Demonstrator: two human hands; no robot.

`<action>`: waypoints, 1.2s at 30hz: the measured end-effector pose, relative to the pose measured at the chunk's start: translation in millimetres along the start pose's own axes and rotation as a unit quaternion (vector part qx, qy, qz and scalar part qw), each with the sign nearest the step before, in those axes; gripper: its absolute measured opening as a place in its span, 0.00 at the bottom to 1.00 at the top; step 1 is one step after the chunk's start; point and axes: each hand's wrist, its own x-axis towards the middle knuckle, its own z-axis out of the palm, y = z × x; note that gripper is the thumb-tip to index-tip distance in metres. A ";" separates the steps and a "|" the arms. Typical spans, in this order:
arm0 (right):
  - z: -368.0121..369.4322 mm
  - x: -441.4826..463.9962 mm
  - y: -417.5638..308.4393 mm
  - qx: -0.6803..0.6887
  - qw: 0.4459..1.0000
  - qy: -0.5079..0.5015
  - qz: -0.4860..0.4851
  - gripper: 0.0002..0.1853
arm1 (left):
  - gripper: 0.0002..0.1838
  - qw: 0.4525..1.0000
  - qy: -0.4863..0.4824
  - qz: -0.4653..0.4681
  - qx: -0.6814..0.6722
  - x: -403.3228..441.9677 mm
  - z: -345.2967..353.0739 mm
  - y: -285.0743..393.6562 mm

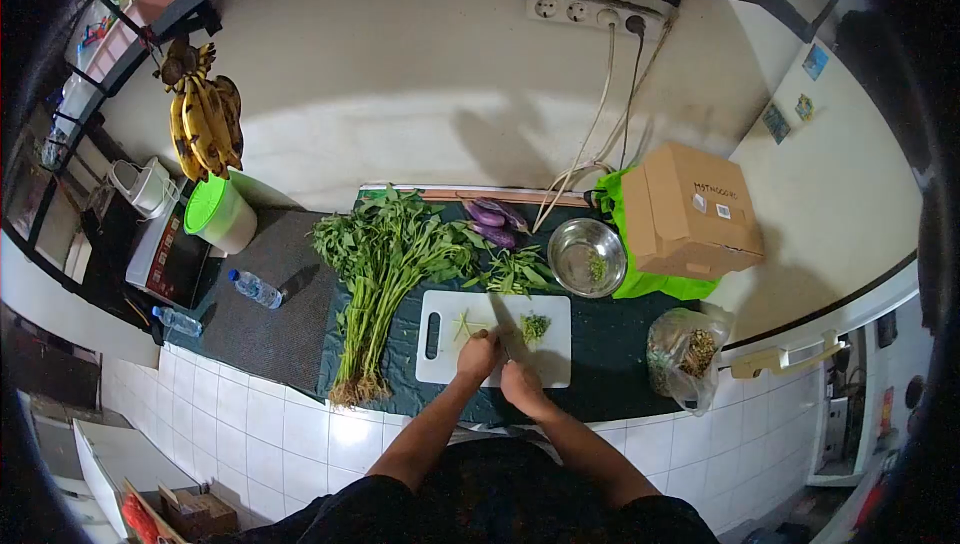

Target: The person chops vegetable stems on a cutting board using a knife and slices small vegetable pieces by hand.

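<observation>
A white cutting board (pixel 448 369) lies before me, with a handle slot at its left end. My right hand (pixel 522 384) is closed round the handle of a knife (pixel 501 313), whose blade points away from me over the board. Just left of the blade, my left hand (pixel 478 352) is closed, its fingertips at some thin pale green stems (pixel 463 325); the grip itself is partly hidden. To the right of the knife sits a small heap of chopped greens (pixel 535 326). Loose green leaves (pixel 515 271) lie behind the board.
Left of the board lies a big bunch of leafy greens (pixel 390 284) with roots. Purple eggplants (pixel 492 222), a metal bowl (pixel 587 258) and a cardboard box (pixel 690 212) stand behind. A plastic bag (pixel 688 356) is at right, a water bottle (pixel 256 289) left; bananas (pixel 205 124) hang above.
</observation>
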 end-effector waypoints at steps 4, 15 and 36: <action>5.6 -0.9 1.2 0.030 0.998 0.029 0.042 0.16 | 0.11 0.997 0.033 0.058 0.037 2.1 12.8 -15.1; -15.7 -11.7 -13.3 -0.006 1.000 -0.008 0.015 0.14 | 0.13 0.999 0.006 0.017 0.037 3.6 10.1 -8.8; 7.0 18.0 -7.9 0.004 1.000 -0.007 0.018 0.15 | 0.11 0.999 0.026 0.032 0.004 4.8 5.8 -12.5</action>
